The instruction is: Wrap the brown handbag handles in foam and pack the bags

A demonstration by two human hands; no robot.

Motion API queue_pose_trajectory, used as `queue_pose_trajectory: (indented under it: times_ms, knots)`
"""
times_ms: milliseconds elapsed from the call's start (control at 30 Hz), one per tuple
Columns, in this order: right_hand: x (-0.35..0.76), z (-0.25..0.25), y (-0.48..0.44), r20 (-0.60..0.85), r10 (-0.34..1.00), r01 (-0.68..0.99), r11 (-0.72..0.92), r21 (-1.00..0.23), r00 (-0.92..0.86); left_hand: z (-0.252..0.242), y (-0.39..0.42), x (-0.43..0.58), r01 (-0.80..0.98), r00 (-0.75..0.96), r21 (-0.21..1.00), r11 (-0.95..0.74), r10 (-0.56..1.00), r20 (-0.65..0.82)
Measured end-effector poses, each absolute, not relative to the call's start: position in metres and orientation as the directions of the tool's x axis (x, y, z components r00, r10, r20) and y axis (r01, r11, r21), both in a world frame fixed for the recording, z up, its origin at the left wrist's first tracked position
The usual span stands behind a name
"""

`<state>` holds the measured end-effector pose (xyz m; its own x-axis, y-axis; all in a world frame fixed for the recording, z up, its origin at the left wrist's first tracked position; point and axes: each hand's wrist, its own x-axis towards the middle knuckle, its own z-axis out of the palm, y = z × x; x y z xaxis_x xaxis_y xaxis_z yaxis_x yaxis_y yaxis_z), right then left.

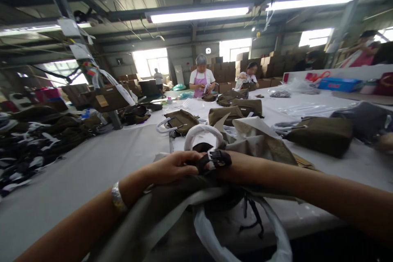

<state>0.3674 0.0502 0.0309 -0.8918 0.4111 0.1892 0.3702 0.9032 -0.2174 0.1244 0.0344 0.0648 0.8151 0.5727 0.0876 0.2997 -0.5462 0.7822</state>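
In front of me is an olive bag (184,196), partly blurred, with one handle wrapped in white (204,131) standing up behind my hands. Another pale-wrapped handle (211,233) hangs towards me, beside dark cords (253,217). My left hand (176,166), below a silver bangle (117,196), has its thumb and fingers closed on a dark strap (202,163) at the bag's opening. That strap's silver buckle (211,155) lies over my right hand (229,168). My right hand reaches in at the opening from the right; its fingers are hidden by the strap and bag.
Several olive bags lie on the white table, including one on the right (319,135) and one ahead (181,122). A dark pile of bags (39,143) is on the left. A metal post (115,118) stands by the table. Co-workers (202,80) work across it. A blue box (339,84) sits at right.
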Motion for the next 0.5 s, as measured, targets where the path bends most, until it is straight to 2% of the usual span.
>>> queue_pose_trajectory:
  times_ms: [100, 200, 267, 333, 400, 500]
  knots:
    - [0.379, 0.040, 0.037, 0.211, 0.400, 0.368, 0.913, -0.178, -0.892, 0.063, 0.039, 0.118, 0.338, 0.794, 0.797, -0.500, 0.607, 0.043]
    - [0.392, 0.047, 0.024, 0.176, 0.316, 0.318, 0.948, -0.015, -0.932, 0.063, 0.039, 0.114, 0.377, 0.775, 0.779, -0.501, 0.631, 0.031]
    - [0.402, 0.052, 0.014, 0.149, 0.315, 0.331, 0.939, 0.094, -0.937, 0.061, 0.041, 0.112, 0.410, 0.754, 0.762, -0.500, 0.657, 0.025]
    - [0.412, 0.060, 0.002, 0.174, 0.335, 0.359, 0.924, 0.133, -0.926, 0.057, 0.045, 0.111, 0.447, 0.730, 0.743, -0.498, 0.683, 0.018]
    - [0.421, 0.072, -0.010, 0.250, 0.344, 0.373, 0.924, 0.078, -0.905, 0.053, 0.047, 0.111, 0.480, 0.719, 0.705, -0.522, 0.694, 0.024]
    - [0.424, 0.096, -0.023, 0.456, 0.468, 0.469, 0.875, -0.119, -0.757, 0.054, 0.043, 0.117, 0.458, 0.738, 0.655, -0.601, 0.668, 0.097]
